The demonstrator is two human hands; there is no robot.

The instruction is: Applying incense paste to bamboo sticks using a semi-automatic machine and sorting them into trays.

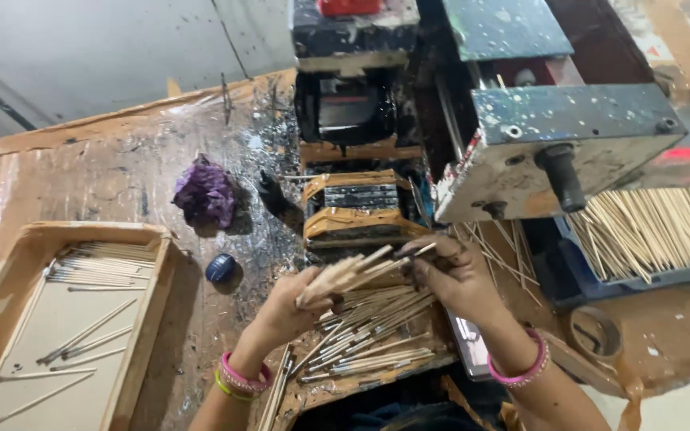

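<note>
A wooden tray [149,319] at the left of the bench [121,168] holds a few loose sticks. Beyond it lie a purple rag [204,194] and a small dark blue lump [220,267]. The left hand [293,307] grips a bundle of sticks [353,271], and the right hand [449,275] pinches their far ends. More sticks [369,335] lie piled below, in front of a paint-spattered machine [553,144].
</note>
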